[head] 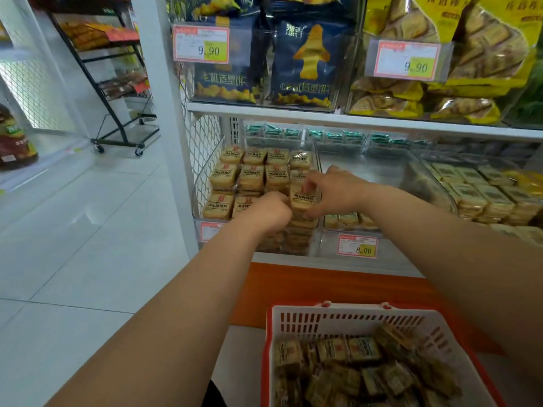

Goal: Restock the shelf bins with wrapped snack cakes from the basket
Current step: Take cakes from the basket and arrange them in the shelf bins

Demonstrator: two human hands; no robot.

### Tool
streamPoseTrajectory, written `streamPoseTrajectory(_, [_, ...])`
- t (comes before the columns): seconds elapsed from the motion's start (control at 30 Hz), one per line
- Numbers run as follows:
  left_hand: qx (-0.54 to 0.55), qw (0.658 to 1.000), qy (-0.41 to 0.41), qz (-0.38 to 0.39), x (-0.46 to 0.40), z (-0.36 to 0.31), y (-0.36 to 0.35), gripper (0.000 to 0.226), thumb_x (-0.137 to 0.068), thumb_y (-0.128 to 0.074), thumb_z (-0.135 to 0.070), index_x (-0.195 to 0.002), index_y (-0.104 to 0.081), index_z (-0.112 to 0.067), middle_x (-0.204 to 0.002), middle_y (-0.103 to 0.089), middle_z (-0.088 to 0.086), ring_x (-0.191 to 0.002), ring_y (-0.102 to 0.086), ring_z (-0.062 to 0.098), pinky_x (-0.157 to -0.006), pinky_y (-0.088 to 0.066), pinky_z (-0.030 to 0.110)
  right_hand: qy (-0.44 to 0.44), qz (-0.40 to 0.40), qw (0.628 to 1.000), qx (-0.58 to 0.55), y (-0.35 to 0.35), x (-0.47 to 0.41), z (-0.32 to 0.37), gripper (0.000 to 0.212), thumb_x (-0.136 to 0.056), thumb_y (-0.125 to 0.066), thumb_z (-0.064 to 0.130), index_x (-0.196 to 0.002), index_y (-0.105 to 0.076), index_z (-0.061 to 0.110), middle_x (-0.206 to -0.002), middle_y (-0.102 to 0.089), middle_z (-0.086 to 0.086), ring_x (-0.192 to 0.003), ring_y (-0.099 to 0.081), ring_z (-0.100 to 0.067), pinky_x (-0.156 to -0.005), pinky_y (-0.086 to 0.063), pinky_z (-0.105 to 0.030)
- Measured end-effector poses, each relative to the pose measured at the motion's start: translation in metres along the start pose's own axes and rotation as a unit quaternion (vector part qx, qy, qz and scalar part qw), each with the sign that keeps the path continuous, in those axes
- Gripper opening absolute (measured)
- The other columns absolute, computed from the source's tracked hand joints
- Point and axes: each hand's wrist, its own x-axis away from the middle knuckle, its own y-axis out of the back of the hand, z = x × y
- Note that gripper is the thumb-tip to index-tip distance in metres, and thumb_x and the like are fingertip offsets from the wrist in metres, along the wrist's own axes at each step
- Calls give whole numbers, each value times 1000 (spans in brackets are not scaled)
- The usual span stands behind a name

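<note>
Pinching a snack cake (302, 198) (right hand (335, 192)), left bin (202, 183)

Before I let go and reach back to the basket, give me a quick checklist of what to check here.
1. Right hand holds the front-corner snack cake: ok.
2. Left hand grip at the stack: cannot tell, fingers are curled out of sight.
3. That cake sits level: not ok, it looks tilted.
4. Left bin has room: not ok, nearly full.
5. Middle bin has room: ok, mostly bare.
6. Basket still has cakes: ok.
</note>
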Motion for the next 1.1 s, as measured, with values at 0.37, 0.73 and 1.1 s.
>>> streamPoseTrajectory(0.37, [-54,998,9,15,2,-4,-12,38,-97,-44,-7,-132,-57,-14,-121,-62,10,-100,-57,25,-76,-44,30,2,-21,991,133,-3,18,4,68,-76,-64,68,-130,-51,29,-120,-48,-9,-114,-43,-30,-87,-40,-38])
streamPoseTrajectory(0.73, [-37,999,4,-32,6,2,-23,31,-99,-49,-16,-129,-57,-17,-125,-60,1,-107,-56,23,-93,-48,39,-14,-201,974,-104,-48,100,-7,35,-93,-57,45,-122,-60,26,-121,-59,8,-117,-44,-13,-92,-40,-30])
streamPoseTrajectory(1.1, [-122,971,-176,-102,58,-6,-135,26,-96,-52,-21,-122,-51,-23,-111,-58,-4,-107,-52,14,-87,-51,35,-250,-98,899,-347,-174,169,-75,19,-95,-59,35,-112,-61,27,-102,-61,13,-99,-58,-10,-87,-51,-31])
